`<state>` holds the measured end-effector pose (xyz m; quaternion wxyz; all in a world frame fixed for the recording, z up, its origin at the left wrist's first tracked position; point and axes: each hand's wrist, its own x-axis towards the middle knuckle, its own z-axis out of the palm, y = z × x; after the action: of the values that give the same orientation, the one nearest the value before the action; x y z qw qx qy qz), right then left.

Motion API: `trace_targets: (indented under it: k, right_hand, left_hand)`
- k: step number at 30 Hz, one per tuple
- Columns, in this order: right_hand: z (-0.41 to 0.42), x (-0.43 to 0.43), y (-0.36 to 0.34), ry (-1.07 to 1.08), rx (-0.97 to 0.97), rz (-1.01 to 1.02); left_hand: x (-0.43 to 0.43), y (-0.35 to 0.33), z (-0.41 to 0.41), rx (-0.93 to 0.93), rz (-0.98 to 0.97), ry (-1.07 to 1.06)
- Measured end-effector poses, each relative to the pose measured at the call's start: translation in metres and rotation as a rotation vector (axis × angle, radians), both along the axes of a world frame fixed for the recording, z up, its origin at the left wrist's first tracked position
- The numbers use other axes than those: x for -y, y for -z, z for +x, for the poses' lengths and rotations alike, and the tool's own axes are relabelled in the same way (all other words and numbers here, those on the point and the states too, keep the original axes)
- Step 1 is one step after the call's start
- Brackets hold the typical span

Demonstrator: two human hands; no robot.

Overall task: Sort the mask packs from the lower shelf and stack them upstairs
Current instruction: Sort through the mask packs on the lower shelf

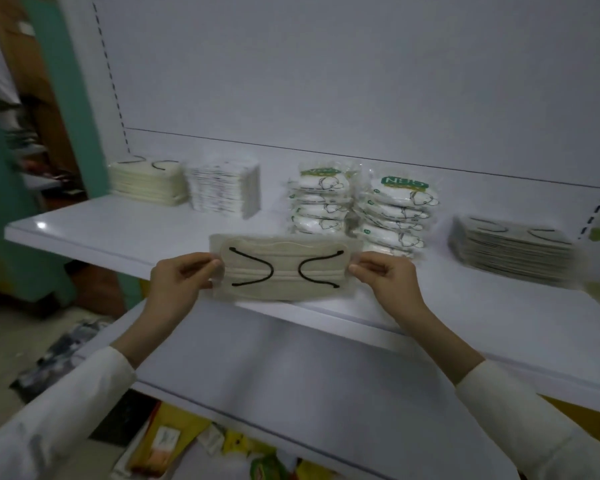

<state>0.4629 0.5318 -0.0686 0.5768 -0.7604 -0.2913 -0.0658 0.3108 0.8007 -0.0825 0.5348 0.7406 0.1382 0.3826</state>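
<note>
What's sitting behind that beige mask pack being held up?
The left white stack and right white stack of bagged masks stand behind the beige mask pack on the shelf. The pack hides the left stack's base and the shelf behind it.

A white shelf unit with slotted uprights stands beside a green pillar in dim light.
</note>
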Motion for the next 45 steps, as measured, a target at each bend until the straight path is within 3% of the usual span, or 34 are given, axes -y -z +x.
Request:
trace_targets:
  k: [7, 21, 26, 35, 45]
  right_hand:
    - [0.007, 0.013, -0.001, 0.068, -0.033, 0.013]
    - [-0.029, 0.209, -0.012, 0.599, -0.042, 0.023]
    - [-0.048, 0.256, -0.015, 0.709, -0.032, 0.023]
    - [-0.011, 0.309, -0.022, 0.748, -0.027, -0.030]
    - [0.109, 0.356, -0.046, 0.552, -0.045, 0.015]
  left_hand:
    - [0.007, -0.008, 0.007, -0.030, -0.005, 0.095]
    - [0.163, -0.018, 0.125, -0.034, 0.044, 0.664]
    - [0.217, -0.019, 0.140, -0.022, 0.037, 0.777]
    - [0.275, -0.034, 0.171, -0.036, -0.037, 0.742]
    - [0.331, -0.056, 0.246, 0.009, -0.103, 0.491]
